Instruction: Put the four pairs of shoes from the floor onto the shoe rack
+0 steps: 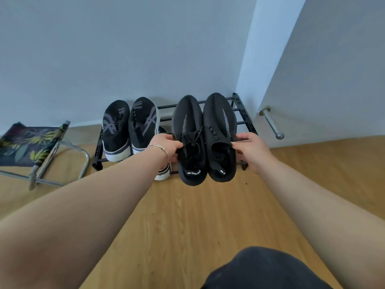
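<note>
Dark cloth over a knee [264, 270] fills the bottom edge, with bare wood floor [187, 222] beyond it and both forearms reaching forward. At the rack's front, the left hand [166, 146] pinches the collar of the left black knit sneaker [190, 140] and the right hand [250, 149] pinches the collar of its partner [220, 136]; each hand is closed on its shoe. Both sneakers sit on the right half of the shoe rack [243, 113], toes toward the wall, heels overhanging the front rail. They look light and soft, likely to fold if squeezed, so the stiffer heel or sole edge seems the surer hold. Left of them a black-and-white pair [130, 128] occupies the top tier, and part of another white-soled shoe [163, 174] shows lower down behind the left wrist. A folding stool [31, 147] stands further left; a door handle [271, 123] juts out at right, near the rack's end.
</note>
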The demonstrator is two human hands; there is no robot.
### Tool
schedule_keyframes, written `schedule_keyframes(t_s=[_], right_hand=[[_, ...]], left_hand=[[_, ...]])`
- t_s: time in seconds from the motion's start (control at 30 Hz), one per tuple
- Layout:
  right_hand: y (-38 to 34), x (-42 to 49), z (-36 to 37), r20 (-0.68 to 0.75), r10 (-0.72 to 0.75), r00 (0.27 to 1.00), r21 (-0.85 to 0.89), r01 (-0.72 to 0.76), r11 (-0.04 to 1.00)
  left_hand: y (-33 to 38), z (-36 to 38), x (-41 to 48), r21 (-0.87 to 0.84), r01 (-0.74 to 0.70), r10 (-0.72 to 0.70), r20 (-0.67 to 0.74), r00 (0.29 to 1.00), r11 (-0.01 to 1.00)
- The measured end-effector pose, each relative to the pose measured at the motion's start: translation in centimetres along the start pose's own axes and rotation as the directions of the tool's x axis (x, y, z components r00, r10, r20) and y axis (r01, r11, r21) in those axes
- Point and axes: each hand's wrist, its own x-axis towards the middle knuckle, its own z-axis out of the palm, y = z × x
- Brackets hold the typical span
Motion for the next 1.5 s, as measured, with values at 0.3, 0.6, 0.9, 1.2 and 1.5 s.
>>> schedule_keyframes(t_s=[0.3,0.6,0.9,1.2,1.5], right_hand=[[-3.6,6.7,2.7,-0.061,-0.037,0.997,-0.147,0.027,0.989],[-3.8,9.8,3.6,-0.097,-0.090,0.991,-0.310,0.056,0.949],[-3.3,13.2,3.7,-0.098,-0.049,0.994,-0.319,0.016,0.948],[-3.5,12.5,4.0,-0.009,-0.042,0.999,-0.386,0.035,0.922],[-7.0,8.5,5.4,-0.049,-0.192,0.980,-0.628,0.120,0.769]], left_hand=[[-2.3,-0.1,13.2,0.021,0.017,-0.013,-0.181,0.983,1.000],[1.4,1.5,10.5,0.230,0.014,0.071,-0.358,0.931,0.973],[2.4,2.1,11.5,0.235,-0.028,0.114,-0.362,0.925,0.972],[1.7,1.2,12.0,0.424,-0.124,0.224,-0.196,0.955,0.897],[5.1,0.3,8.8,0.494,-0.154,0.176,0.003,0.984,0.856]])
